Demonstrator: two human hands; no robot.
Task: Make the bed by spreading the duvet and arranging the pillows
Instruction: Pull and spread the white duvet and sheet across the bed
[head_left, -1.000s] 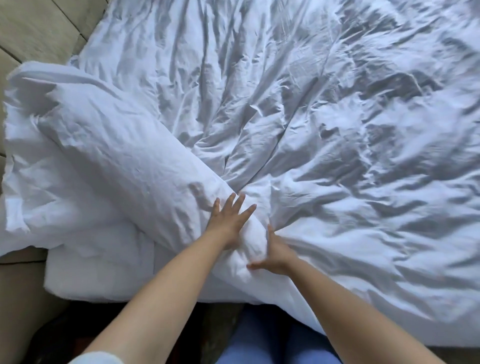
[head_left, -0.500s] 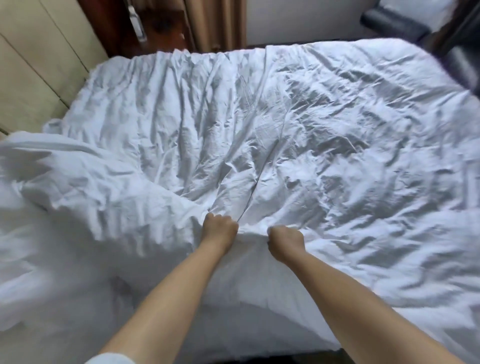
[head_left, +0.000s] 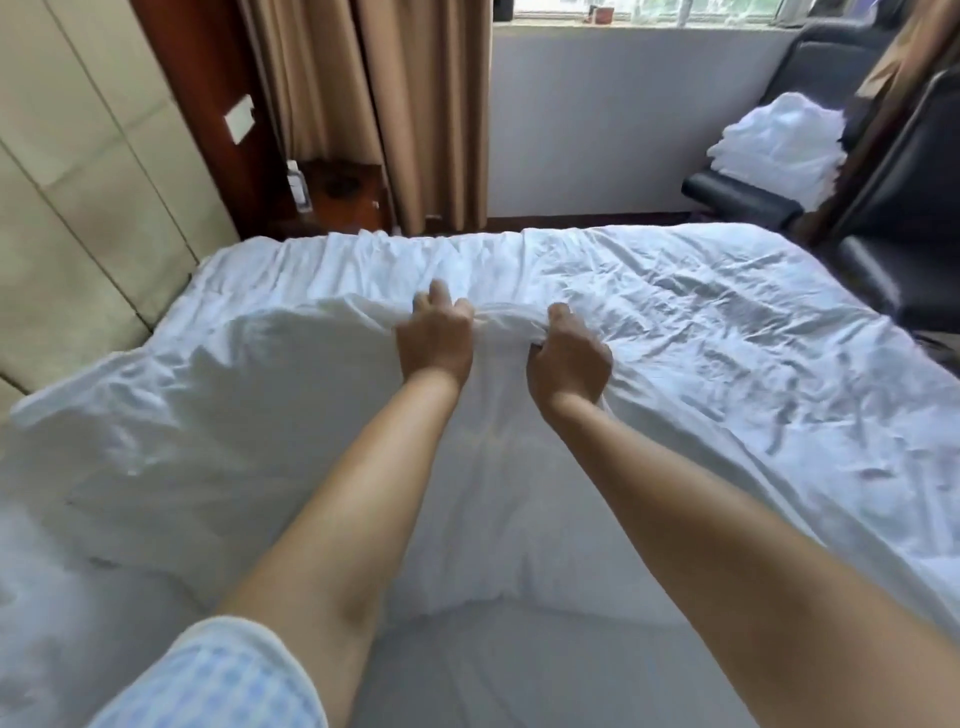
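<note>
A white crumpled duvet (head_left: 701, 332) covers the bed. Its near part is lifted into a raised fold (head_left: 218, 415) that runs from the left side to the middle. My left hand (head_left: 436, 340) and my right hand (head_left: 569, 356) grip the top edge of that fold side by side, fingers curled into the cloth, arms stretched forward over the bed. The duvet's far edge (head_left: 363, 249) lies bunched along the far side of the bed. No pillow shows on the bed.
A padded beige headboard (head_left: 78, 208) stands at the left. Brown curtains (head_left: 395, 104) and a dark wooden nightstand (head_left: 337, 197) are behind the bed. Black chairs (head_left: 883, 218) at the right hold a pile of white linen (head_left: 784, 145).
My hands went from resting on the bunched duvet to gripping it, then carried the fold up and away across the bed. The view has tilted up to show the room.
</note>
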